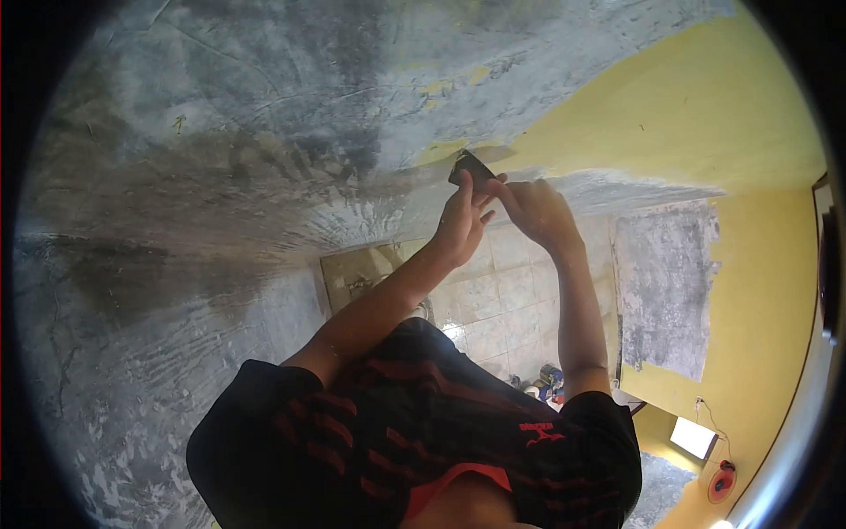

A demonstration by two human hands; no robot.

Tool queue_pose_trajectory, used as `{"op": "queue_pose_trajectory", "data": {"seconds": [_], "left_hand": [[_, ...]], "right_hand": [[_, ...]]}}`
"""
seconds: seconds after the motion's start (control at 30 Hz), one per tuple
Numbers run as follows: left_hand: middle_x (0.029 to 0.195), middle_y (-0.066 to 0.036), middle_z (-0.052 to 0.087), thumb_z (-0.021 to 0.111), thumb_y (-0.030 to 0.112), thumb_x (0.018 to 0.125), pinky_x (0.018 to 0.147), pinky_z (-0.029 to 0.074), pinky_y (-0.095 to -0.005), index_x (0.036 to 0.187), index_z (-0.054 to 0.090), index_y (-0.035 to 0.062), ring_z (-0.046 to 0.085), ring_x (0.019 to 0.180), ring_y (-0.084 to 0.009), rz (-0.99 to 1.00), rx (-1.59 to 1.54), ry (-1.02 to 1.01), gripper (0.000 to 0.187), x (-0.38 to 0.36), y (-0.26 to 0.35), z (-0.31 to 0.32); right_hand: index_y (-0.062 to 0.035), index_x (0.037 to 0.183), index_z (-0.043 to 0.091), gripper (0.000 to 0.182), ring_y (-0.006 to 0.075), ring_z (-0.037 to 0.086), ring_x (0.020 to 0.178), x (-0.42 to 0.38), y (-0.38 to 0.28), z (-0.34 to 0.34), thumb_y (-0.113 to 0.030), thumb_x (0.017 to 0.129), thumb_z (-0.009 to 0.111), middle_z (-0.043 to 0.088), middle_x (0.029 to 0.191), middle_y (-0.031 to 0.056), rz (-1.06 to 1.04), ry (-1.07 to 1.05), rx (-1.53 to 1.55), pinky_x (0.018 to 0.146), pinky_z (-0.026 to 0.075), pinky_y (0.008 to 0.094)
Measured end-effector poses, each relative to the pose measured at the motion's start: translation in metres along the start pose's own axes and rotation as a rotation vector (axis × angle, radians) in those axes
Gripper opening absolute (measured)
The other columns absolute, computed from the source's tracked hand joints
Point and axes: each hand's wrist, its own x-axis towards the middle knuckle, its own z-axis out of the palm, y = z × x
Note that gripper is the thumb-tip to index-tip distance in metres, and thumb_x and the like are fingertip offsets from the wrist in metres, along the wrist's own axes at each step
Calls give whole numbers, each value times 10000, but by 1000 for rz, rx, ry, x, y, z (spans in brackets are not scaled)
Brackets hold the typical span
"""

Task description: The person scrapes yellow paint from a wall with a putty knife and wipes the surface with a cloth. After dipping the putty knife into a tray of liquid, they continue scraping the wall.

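A small dark flat piece, like a scraper blade, is held up close to the wall, near a patch where grey meets yellow. The thumb of my left hand presses on its lower left part, with the other fingers bent behind and below it. My right hand grips its lower right corner, thumb pointing left and fingers curled. My two hands almost touch. What lies behind the piece is hidden.
Pale floor tiles lie below my arms, with containers on them. At the right are a yellow wall with a rough grey patch, a bright white panel and a red round fan-like object.
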Motion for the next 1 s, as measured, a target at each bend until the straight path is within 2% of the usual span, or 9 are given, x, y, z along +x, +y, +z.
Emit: {"op": "queue_pose_trajectory", "data": {"seconds": [0.13, 0.27, 0.3, 0.47, 0.53, 0.67, 0.8, 0.83, 1.0], "left_hand": [[1649, 10, 492, 302, 767, 1051, 1252, 169, -500, 1448, 589, 221, 323, 1548, -164, 56, 68, -14, 734, -1, 6, -2], [1671, 2, 468, 300, 767, 1053, 1254, 164, -506, 1490, 559, 172, 299, 1567, -179, 95, 148, -4, 782, -4, 7, 0], [1669, 2, 470, 299, 768, 1052, 1254, 164, -505, 1502, 549, 166, 299, 1567, -178, 52, 130, 3, 792, -3, 6, 5], [1653, -2, 481, 318, 776, 1044, 1269, 137, -524, 1515, 549, 176, 291, 1572, -196, 138, 92, 35, 797, -3, 11, 8], [1652, -2, 480, 318, 773, 1045, 1274, 135, -528, 1523, 537, 182, 295, 1568, -198, 77, 134, 52, 791, -7, 8, 17], [1658, 4, 472, 332, 769, 1044, 1275, 129, -556, 1480, 561, 202, 295, 1565, -210, 97, 91, 27, 751, -2, 8, 15], [1684, 13, 438, 328, 772, 1041, 1281, 122, -565, 1441, 586, 202, 268, 1582, -217, 44, 156, 33, 743, -4, 6, 13], [1689, 15, 429, 335, 776, 1037, 1292, 105, -563, 1457, 577, 200, 240, 1600, -216, 30, 130, 26, 753, -6, 8, 17], [1667, 17, 463, 347, 777, 1039, 1286, 79, -583, 1488, 564, 207, 222, 1610, -203, 124, 102, 11, 758, -4, 3, 9]], "right_hand": [[-148, 904, 808, 472, 425, 718, 713, 15, -13, 2, -475, 1083, 519, 721, 729, 183, 5, -38, -162, 651, 566, 516], [-76, 793, 777, 568, 435, 716, 705, 0, 4, 5, -496, 1079, 523, 714, 709, 190, -200, 92, -140, 645, 568, 510], [-96, 806, 779, 549, 427, 717, 695, 2, 3, -5, -488, 1085, 515, 717, 702, 174, 38, -41, -96, 631, 569, 502], [-105, 820, 790, 537, 413, 724, 696, 12, -21, -11, -492, 1078, 520, 723, 711, 164, 24, -61, -202, 643, 575, 503], [-89, 780, 779, 580, 427, 721, 701, 4, -11, -11, -521, 1070, 524, 718, 714, 188, -167, 23, -177, 651, 574, 509], [-115, 811, 803, 552, 416, 730, 726, 17, -26, -11, -519, 1066, 527, 715, 706, 190, 57, -77, -263, 659, 582, 509], [-90, 796, 793, 597, 430, 719, 693, 8, -6, -10, -538, 1072, 511, 705, 692, 205, -196, 53, -166, 654, 575, 512], [-95, 812, 802, 604, 434, 724, 710, 11, -6, -11, -553, 1069, 506, 708, 701, 208, 0, -53, -121, 673, 578, 522], [-82, 793, 785, 613, 451, 724, 737, 6, -4, -4, -554, 1068, 504, 712, 718, 218, 21, -47, -172, 683, 576, 545]]}}
